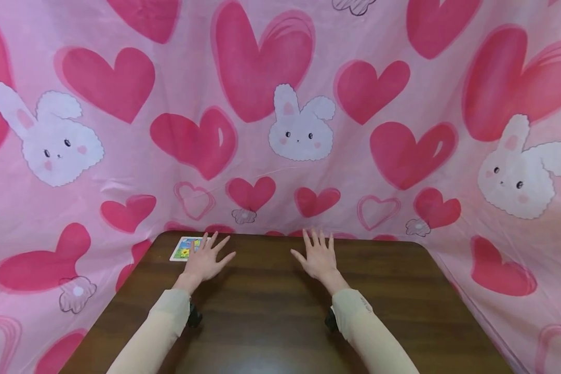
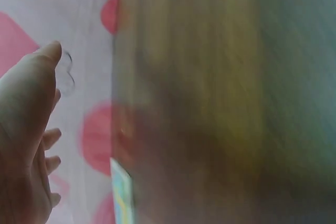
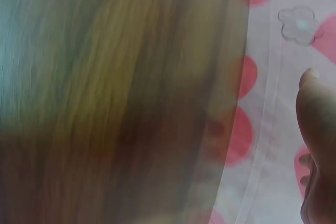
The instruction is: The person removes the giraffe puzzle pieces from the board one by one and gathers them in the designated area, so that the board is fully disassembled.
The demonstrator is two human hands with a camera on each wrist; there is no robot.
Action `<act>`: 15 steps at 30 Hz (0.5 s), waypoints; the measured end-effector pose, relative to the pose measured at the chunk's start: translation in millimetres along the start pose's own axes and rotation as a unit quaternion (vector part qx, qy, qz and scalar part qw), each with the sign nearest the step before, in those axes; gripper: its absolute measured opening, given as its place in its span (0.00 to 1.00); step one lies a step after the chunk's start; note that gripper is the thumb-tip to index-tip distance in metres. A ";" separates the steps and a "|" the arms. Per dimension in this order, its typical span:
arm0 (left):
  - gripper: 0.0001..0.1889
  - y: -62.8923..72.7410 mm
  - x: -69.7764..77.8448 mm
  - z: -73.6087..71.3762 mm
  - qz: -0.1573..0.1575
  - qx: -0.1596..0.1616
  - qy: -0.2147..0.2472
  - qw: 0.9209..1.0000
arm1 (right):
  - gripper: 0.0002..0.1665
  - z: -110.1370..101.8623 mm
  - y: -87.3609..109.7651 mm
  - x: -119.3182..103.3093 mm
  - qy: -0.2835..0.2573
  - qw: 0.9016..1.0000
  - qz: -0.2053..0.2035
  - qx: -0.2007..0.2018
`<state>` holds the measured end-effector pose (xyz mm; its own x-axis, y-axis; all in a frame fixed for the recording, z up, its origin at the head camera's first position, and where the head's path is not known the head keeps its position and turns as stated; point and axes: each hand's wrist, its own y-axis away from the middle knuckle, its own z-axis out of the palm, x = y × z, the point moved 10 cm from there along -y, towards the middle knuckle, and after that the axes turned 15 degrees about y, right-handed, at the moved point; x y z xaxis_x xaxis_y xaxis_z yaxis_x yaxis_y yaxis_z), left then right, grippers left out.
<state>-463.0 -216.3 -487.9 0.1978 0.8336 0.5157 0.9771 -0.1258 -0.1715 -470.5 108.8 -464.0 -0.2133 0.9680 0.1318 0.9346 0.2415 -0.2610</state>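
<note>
My left hand [image 1: 204, 261] is held out over the far left of the table with its fingers spread, holding nothing. Partly behind its fingers lies a flat, white-edged card with a colourful picture [image 1: 182, 253]; part of the card is hidden by the hand. The card's edge [image 2: 122, 192] also shows low in the left wrist view. Farther right, my right hand [image 1: 320, 258] reaches over the table's far side, fingers spread and nothing in them. In the right wrist view only the thumb side of that hand [image 3: 319, 124] appears at the right edge.
A dark brown wooden table [image 1: 271, 311] with rounded far corners spreads below both arms. Right behind and beside it hangs a pink cloth [image 1: 308, 174] printed with hearts and white rabbits. Dark devices [image 1: 194, 316] sit at the wrists.
</note>
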 end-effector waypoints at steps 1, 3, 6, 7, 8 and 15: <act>0.40 2.1 -7.3 -1.2 -0.002 -0.003 0.000 1.000 | 0.51 1.2 -0.2 -4.5 -0.004 1.000 -0.001 -0.002; 0.40 6.0 -22.2 -4.9 -0.009 -0.007 0.002 1.000 | 0.50 2.3 -0.6 -14.5 -0.016 1.000 -0.004 -0.002; 0.40 10.4 -41.5 -13.6 -0.016 -0.009 0.000 1.000 | 0.48 2.5 -1.9 -32.1 -0.034 0.999 -0.011 0.005; 0.40 11.2 -47.5 -16.7 -0.020 -0.008 0.001 1.000 | 0.47 2.4 -2.5 -38.4 -0.039 0.999 -0.015 0.007; 0.40 11.6 -53.7 -19.5 -0.025 -0.006 -0.001 1.000 | 0.46 2.9 -3.3 -44.9 -0.038 0.999 -0.020 0.007; 0.43 9.7 -98.6 -28.3 -0.077 -0.003 -0.003 0.997 | 0.41 16.2 -7.7 -87.4 -0.030 0.998 -0.048 -0.018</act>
<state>-470.8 -314.9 -516.7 0.0448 0.8463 0.5308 0.9964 0.0005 -0.0850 -463.7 23.4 -489.1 -0.3171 0.9434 0.0968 0.9188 0.3309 -0.2154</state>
